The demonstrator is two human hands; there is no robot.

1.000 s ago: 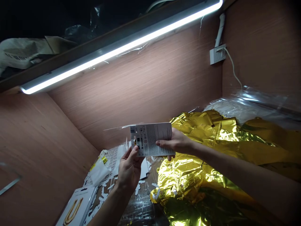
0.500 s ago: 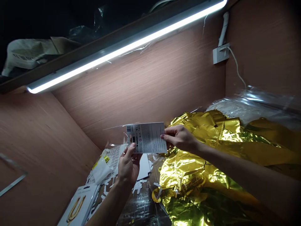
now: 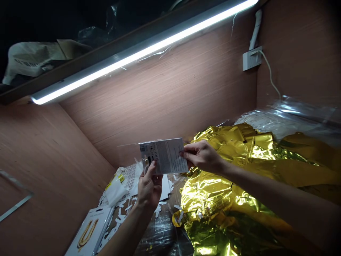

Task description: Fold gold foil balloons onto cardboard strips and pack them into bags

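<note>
A printed card (image 3: 167, 156) with a barcode and small text is held up between both hands, with a clear plastic bag (image 3: 130, 151) at its left end. My left hand (image 3: 149, 186) grips the card's lower left part, thumb on the printed face. At the right edge, the fingers of my right hand (image 3: 201, 154) pinch the card; what lies behind it is hidden. Crumpled gold foil balloons (image 3: 207, 192) heap up below and beyond my right hand. A white card (image 3: 165, 186) lies on the table under my left hand.
Packages showing a gold U balloon (image 3: 86, 231) stack at the lower left. White paper scraps (image 3: 119, 217) and a sticker sheet (image 3: 130, 177) lie behind. Clear plastic bags (image 3: 261, 119) pile at the back right. A lit tube lamp (image 3: 149, 49) crosses above, near a socket (image 3: 252, 58).
The card has shifted slightly left and tilted a little. My left hand has moved a bit right along its lower edge, its thumb further onto the print. My right hand keeps its pinch.
</note>
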